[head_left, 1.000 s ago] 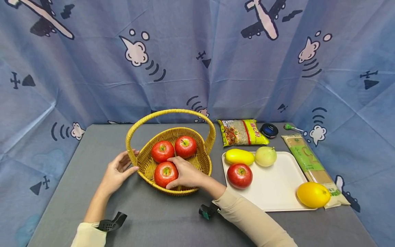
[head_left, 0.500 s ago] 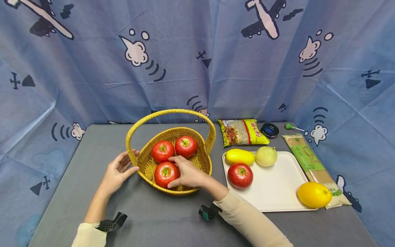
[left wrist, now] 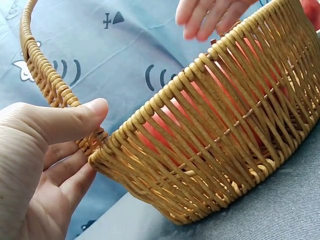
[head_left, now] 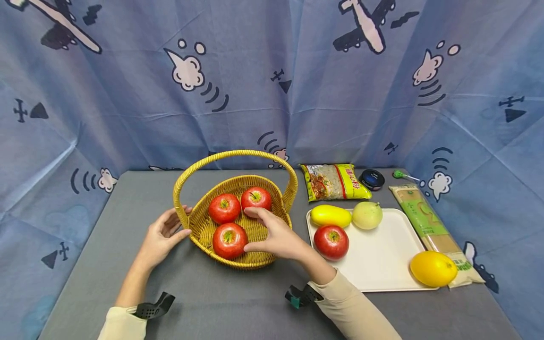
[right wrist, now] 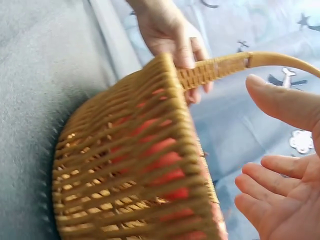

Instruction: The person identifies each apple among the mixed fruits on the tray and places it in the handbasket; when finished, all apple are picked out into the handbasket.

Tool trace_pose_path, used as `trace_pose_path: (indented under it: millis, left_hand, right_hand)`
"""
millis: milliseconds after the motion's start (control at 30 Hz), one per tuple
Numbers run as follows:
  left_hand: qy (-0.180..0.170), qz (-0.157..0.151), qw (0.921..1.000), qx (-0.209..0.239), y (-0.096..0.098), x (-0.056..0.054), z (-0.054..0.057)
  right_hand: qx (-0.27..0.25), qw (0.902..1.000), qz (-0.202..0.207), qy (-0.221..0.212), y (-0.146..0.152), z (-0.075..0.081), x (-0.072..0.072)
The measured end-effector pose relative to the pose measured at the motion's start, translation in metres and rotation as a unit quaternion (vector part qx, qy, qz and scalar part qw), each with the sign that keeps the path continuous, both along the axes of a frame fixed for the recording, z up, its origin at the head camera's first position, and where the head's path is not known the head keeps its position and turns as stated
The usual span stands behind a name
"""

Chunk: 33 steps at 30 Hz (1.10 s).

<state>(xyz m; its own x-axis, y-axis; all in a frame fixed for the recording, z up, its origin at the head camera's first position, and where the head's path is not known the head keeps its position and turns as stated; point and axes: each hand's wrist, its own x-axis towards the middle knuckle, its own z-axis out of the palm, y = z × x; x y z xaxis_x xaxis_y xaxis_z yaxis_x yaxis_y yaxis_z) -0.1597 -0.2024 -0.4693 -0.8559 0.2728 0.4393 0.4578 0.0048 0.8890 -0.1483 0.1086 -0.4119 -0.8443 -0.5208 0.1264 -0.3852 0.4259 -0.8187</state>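
A yellow wicker basket (head_left: 199, 252) with a tall arched handle stands on the table, holding three red apples: a front apple (head_left: 229, 240), a back-left apple (head_left: 224, 208) and a back-right apple (head_left: 256, 198). At the basket's left end my left hand (head_left: 159, 238) pinches the foot of the handle, thumb on one side and fingers on the other, as the left wrist view also shows. My right hand (head_left: 278, 236) hovers over the basket's right part, thumb and fingers spread and nothing between them. In the right wrist view its fingers (right wrist: 265, 185) hang apart from the rim.
Right of the basket, a white tray (head_left: 382, 264) carries a red apple (head_left: 331, 242), a yellow elongated fruit (head_left: 331, 216), a pale green round fruit (head_left: 367, 215) and a yellow lemon-like fruit (head_left: 433, 268). Around it lie a food bag (head_left: 335, 182), a dark round case (head_left: 371, 179) and a long noodle packet (head_left: 431, 222).
My right hand has let go of the front apple and moved right, its fingers spreading. That apple stays in the basket. My left hand has kept its place on the basket.
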Motion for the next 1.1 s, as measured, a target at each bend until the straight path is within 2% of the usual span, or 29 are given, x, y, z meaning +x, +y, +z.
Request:
trace_pose_path:
  millis: [267,567,867,1100]
  left_hand:
    - [-0.004,0.002,1.0000,-0.002,-0.001,-0.001,-0.002]
    - [-0.010,0.002,0.9999,0.002,-0.001,-0.001,-0.001]
    - [-0.005,0.005,1.0000,-0.002,-0.001,-0.001,0.001]
    - [-0.007,0.008,0.9999,-0.003,0.000,0.000,0.001]
  right_hand:
    - [-0.089,0.9949,-0.047,0.005,0.042,0.007,0.018]
    - [-0.106,0.9875,-0.115,0.019,0.103,0.005,0.037]
    - [-0.101,0.9759,-0.189,0.041,0.153,-0.009,0.055]
    - [-0.086,0.9705,-0.224,0.023,0.172,-0.033,0.061]
